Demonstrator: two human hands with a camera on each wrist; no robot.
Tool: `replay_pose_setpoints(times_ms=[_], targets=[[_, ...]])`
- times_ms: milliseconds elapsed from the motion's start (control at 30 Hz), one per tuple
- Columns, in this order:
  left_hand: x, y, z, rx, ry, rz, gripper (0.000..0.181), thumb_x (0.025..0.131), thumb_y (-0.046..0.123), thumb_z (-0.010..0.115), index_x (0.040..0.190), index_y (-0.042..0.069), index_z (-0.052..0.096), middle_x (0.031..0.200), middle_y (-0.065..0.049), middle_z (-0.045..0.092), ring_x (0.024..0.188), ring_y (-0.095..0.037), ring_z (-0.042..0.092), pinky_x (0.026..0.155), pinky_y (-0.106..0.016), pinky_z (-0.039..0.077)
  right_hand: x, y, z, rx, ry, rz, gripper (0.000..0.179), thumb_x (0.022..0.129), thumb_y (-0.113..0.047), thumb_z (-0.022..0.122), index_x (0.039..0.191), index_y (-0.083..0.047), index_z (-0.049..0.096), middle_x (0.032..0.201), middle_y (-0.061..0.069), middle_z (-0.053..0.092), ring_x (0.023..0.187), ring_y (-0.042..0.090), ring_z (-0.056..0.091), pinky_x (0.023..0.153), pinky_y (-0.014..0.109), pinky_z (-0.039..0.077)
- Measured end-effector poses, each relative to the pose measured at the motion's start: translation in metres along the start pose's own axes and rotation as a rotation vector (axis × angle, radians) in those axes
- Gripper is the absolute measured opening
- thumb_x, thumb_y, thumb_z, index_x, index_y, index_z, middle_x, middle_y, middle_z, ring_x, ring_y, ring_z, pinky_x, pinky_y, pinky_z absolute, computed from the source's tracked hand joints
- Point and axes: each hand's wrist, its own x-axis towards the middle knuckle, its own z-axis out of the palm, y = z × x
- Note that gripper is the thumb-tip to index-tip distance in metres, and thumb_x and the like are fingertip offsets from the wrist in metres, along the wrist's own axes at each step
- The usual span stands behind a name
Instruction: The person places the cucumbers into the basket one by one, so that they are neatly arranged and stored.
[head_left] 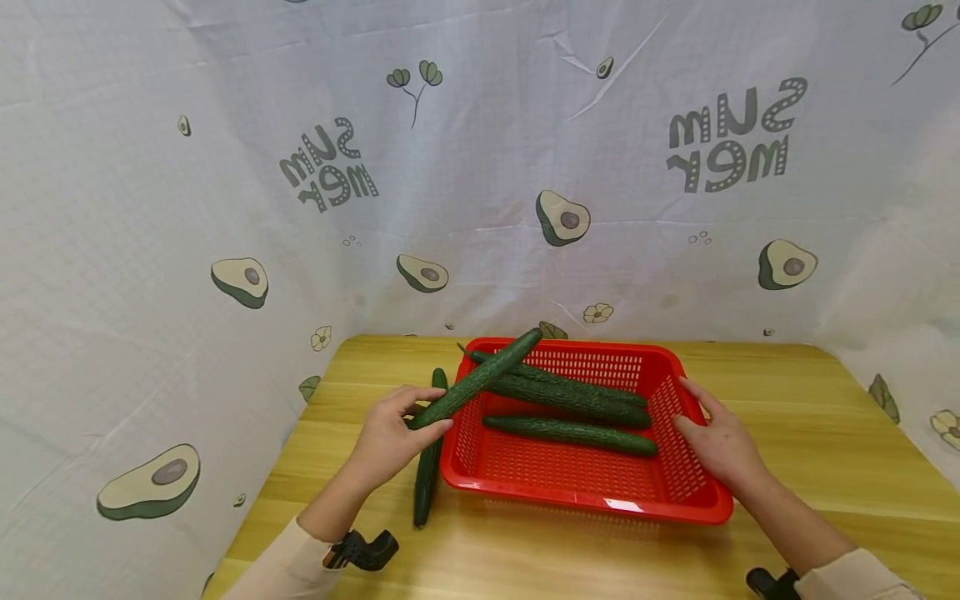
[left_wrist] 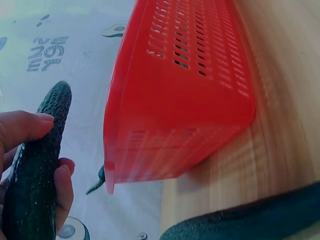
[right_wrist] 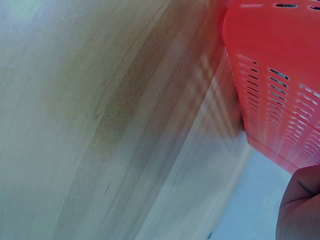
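Observation:
My left hand [head_left: 390, 435] pinches one end of a dark green cucumber [head_left: 487, 375], thumb on one side and fingers on the other. The cucumber slants up over the left rim of a red plastic basket [head_left: 555, 494]. On the basket's right side, my right hand [head_left: 723, 443] grips the rim, thumb over the inside. Inside lie a front cucumber [head_left: 570, 436] and two side by side behind it, the thicker cucumber [head_left: 581, 402] nearer. Another cucumber [head_left: 427, 479] lies on the table left of the basket, partly hidden by the left hand. The left wrist view shows the held cucumber [left_wrist: 32, 185] close up.
The wooden table [head_left: 810, 433] extends on both sides of the basket and in front of it. A white curtain [head_left: 480, 183] printed with avocados hangs behind the table and along its sides. Each wrist wears a black camera mount [head_left: 363, 550].

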Motion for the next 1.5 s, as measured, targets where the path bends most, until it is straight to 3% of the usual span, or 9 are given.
replay_pose_setpoints(times_ms=[233,500,600,700,867,1033,1300,1500], targets=[[0.010,0.015,0.013,0.048,-0.156,0.061,0.040,0.086,0.016,0.087,0.125,0.014,0.076,0.114,-0.001,0.073,0.095,-0.020,0.068,0.075,-0.025,0.058,0.000,0.002,0.000,0.005,0.007,0.000,0.069,0.111,-0.027,0.044,0.170,-0.017,0.009,0.130,0.042,0.054,0.074,0.022,0.073,0.063,0.041,0.064],[0.035,0.043,0.019,0.064,-0.512,0.067,0.043,0.093,0.019,0.080,0.135,0.014,0.070,0.133,0.000,0.071,0.120,-0.022,0.064,0.103,-0.044,0.054,-0.001,0.003,0.000,0.014,0.015,0.002,0.069,0.110,-0.028,0.043,0.170,-0.018,0.009,0.132,0.042,0.053,0.076,0.022,0.073,0.063,0.042,0.064],[0.048,0.054,0.023,0.051,-0.618,0.085,0.046,0.093,0.017,0.078,0.138,0.012,0.068,0.133,-0.002,0.071,0.123,-0.023,0.064,0.100,-0.038,0.054,-0.001,0.003,-0.001,0.020,0.014,0.006,0.069,0.110,-0.028,0.043,0.170,-0.018,0.009,0.131,0.042,0.054,0.076,0.022,0.073,0.063,0.042,0.064],[0.060,0.061,0.032,0.074,-0.685,0.098,0.047,0.093,0.017,0.079,0.139,0.013,0.067,0.132,-0.001,0.072,0.123,-0.023,0.065,0.095,-0.030,0.055,-0.001,0.003,-0.001,0.025,0.014,0.007,0.069,0.110,-0.028,0.044,0.170,-0.018,0.010,0.131,0.042,0.055,0.076,0.022,0.073,0.063,0.042,0.064],[0.077,0.063,0.049,0.155,-0.765,0.119,0.047,0.092,0.017,0.082,0.137,0.015,0.069,0.128,0.002,0.074,0.119,-0.015,0.067,0.090,-0.024,0.056,-0.001,0.001,0.001,0.017,0.023,-0.003,0.069,0.110,-0.027,0.045,0.170,-0.017,0.012,0.132,0.042,0.054,0.075,0.021,0.073,0.063,0.040,0.064],[0.087,0.059,0.068,0.175,-0.825,0.104,0.047,0.091,0.015,0.083,0.135,0.012,0.069,0.127,0.001,0.074,0.113,-0.007,0.068,0.088,-0.021,0.056,-0.001,0.001,0.001,0.030,0.019,0.000,0.069,0.110,-0.027,0.044,0.170,-0.018,0.011,0.134,0.042,0.052,0.076,0.021,0.073,0.063,0.041,0.064],[0.086,0.055,0.098,0.199,-0.850,0.103,0.043,0.091,0.019,0.083,0.132,0.016,0.071,0.126,0.000,0.075,0.108,-0.006,0.070,0.090,-0.019,0.055,-0.001,0.001,0.001,0.032,0.015,0.003,0.069,0.110,-0.027,0.045,0.170,-0.018,0.011,0.133,0.041,0.053,0.078,0.021,0.073,0.064,0.041,0.064],[0.084,0.053,0.104,0.203,-0.820,0.058,0.041,0.093,0.016,0.082,0.132,0.015,0.071,0.124,0.000,0.075,0.105,-0.009,0.072,0.089,-0.021,0.056,-0.001,0.001,0.001,0.034,0.013,0.002,0.069,0.110,-0.027,0.044,0.170,-0.018,0.011,0.133,0.041,0.054,0.078,0.021,0.073,0.065,0.041,0.064]])
